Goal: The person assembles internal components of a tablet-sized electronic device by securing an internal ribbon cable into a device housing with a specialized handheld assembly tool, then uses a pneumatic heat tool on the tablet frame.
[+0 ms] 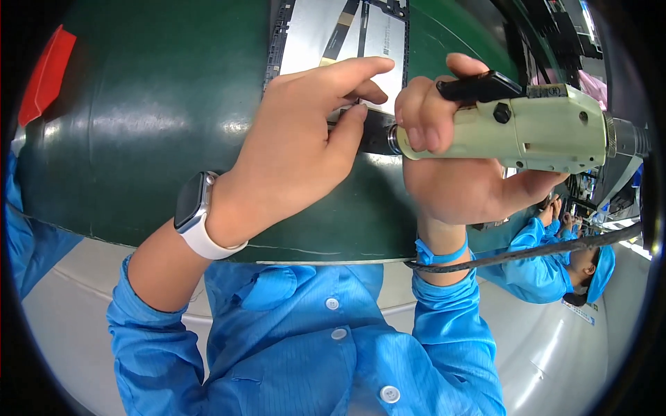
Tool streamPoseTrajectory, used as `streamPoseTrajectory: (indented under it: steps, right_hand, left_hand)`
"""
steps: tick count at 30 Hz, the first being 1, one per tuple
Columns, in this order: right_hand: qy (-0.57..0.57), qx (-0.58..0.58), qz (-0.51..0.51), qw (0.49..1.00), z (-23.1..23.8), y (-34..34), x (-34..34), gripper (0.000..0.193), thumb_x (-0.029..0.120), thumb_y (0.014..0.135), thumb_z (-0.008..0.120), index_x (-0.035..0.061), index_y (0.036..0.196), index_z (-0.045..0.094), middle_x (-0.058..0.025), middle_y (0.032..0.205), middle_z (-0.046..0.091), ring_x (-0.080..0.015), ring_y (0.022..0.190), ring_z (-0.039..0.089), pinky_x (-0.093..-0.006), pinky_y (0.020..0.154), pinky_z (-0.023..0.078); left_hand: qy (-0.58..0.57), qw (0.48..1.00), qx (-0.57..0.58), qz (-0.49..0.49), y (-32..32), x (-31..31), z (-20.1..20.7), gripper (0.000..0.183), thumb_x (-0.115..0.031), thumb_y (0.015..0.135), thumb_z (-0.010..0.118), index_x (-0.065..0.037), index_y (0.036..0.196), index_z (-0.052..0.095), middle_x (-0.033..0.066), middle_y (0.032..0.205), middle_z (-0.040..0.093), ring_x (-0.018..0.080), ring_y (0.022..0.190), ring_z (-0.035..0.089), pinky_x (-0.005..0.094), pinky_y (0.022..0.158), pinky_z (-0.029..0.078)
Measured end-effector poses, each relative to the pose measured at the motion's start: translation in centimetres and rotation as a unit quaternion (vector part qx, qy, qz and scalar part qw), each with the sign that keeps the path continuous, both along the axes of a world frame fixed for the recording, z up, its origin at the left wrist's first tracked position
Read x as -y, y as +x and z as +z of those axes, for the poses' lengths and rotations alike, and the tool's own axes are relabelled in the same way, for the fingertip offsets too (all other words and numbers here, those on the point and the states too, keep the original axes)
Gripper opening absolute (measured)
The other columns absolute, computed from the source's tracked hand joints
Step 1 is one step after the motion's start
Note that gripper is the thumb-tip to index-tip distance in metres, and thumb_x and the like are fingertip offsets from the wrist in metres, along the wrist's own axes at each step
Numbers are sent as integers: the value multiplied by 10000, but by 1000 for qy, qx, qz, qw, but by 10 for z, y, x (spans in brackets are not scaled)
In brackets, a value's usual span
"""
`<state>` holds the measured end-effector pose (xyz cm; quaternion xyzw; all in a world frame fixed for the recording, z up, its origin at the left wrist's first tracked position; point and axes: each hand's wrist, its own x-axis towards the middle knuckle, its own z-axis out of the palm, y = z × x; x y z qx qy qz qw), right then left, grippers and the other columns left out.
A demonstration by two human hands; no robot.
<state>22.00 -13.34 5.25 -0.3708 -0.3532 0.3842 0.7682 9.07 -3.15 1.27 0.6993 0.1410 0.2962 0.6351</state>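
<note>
My right hand (451, 163) is wrapped around a pale green electric screwdriver (485, 139), held lengthwise with its black nose pointing left. The hand also reaches the tool's black lever (482, 88). Beside that nose, my left hand (312, 125) bends over the lower part of a flat device panel (378, 45) with a silvery face and dark frame. Its index finger reaches out, while the thumb and another finger close together near the screwdriver's tip. What they pinch, if anything, is hidden. Dark flat cables (340, 33) run across the panel.
A green work mat (159, 104) covers the table, with a red tray-like object (47, 75) at far left. A black cord (534, 253) passes by my right wrist. Another person in blue (534, 256) works at the right, near equipment racks.
</note>
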Motion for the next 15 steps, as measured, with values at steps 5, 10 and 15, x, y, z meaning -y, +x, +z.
streamPoseTrajectory:
  steps: [5, 10, 15]
  right_hand:
    - [50, 24, 31, 998, -10, 3, -2, 1247, 1002, 764, 212, -60, 1309, 573, -63, 694, 551, -188, 618, 458, -293, 596, 368]
    - [27, 80, -13, 996, -5, 5, 6, 1219, 1011, 751, 206, -58, 1182, 601, -66, 659, 537, -183, 568, 452, -300, 555, 362]
    - [18, 61, -44, 997, -3, 0, 11, 1232, 1013, 745, 210, -67, 1196, 594, -69, 659, 531, -182, 568, 446, -303, 552, 359]
  left_hand:
    - [24, 1000, -2, 5, 1, 0, -4, 463, 148, 909, 499, 28, 1347, 590, 167, 1086, 715, 198, 1029, 700, 314, 904, 563]
    - [74, 997, 2, 19, 4, 1, -1, 337, 123, 899, 548, 40, 1203, 667, 164, 1041, 715, 227, 944, 716, 308, 820, 572]
    - [205, 977, -46, -19, 0, 0, 5, 161, 79, 831, 647, 52, 979, 703, 142, 976, 685, 282, 859, 689, 312, 738, 550]
